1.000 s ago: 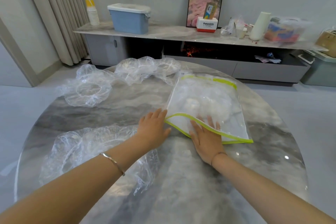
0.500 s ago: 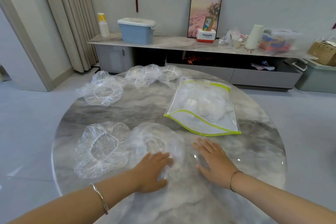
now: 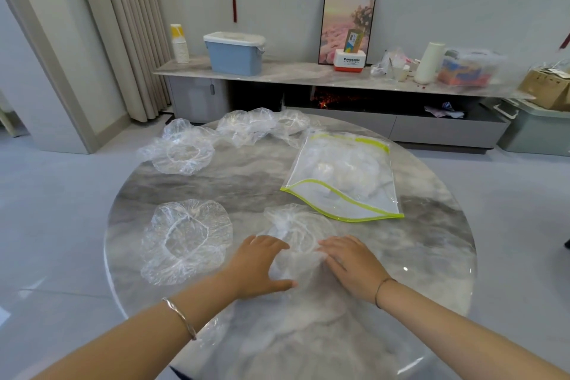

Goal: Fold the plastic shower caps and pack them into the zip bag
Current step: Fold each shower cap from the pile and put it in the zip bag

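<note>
the shower cap [image 3: 296,233] lies between left hand [image 3: 258,267] and right hand [image 3: 351,268], both pressing it flat-fingered, gripping nothing, zip bag [image 3: 345,182] just beyond, rightward.

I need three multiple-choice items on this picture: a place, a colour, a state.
1. Where on the round grey marble table does the clear zip bag with the yellow-green edge lie?
A. On its right half
B. At its left edge
C. Hanging off its near edge

2. What colour is the lidded plastic box on the long sideboard?
A. Red
B. Light blue
C. Black

3. What do the left hand and the right hand do?
A. Grip the zip bag
B. Hang in the air
C. Press flat on a clear plastic shower cap

Answers: 1 A, it lies right of the table's middle; 2 B, light blue body, white lid; 3 C, straight fingers rest on the cap.
</note>
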A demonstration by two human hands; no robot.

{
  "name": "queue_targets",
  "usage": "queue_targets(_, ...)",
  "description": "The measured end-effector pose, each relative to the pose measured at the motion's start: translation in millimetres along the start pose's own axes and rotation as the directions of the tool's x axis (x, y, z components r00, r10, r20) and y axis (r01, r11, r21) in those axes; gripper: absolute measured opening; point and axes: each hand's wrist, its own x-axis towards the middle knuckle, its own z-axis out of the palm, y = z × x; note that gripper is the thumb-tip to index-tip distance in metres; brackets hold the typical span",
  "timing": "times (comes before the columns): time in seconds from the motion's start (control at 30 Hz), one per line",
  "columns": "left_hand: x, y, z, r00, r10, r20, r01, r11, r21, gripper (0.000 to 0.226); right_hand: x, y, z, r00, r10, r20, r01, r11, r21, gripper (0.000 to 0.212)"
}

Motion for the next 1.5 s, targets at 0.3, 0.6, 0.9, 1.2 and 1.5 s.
queue_targets(0.3,7,8,-11,0.935,0.036,-0.352,-0.103,0.979,-0.174,0.024,-18,8,-17,0.985,0.013,-0.174,0.033,0.966,0.258,0.047)
queue_targets(0.6,-2,15,-12,0.998,-0.052,-0.023,0.03,0.835,-0.549,0.016,-35,13,-17,0.949,0.309,0.062,-0.251,0.626,0.738,0.011)
queue_targets(0.9,0,17,4,0.951,-0.255,-0.176,0.207,0.946,-0.25,0.025,-29,16,5,0.835,0.548,0.052,-0.483,0.684,0.546,0.014)
queue_targets(1.2,12,29,31,0.976,0.216,-0.037,-0.209,0.967,0.144,0.092,-27,-7,13,0.965,0.014,-0.262,-0.026,0.999,-0.043,0.054)
queue_targets(1.5,15,19,38,0.973,0.164,0.162,-0.177,0.982,0.068,0.103,-34,7,37,0.976,0.137,0.169,-0.128,0.99,-0.066,0.114)
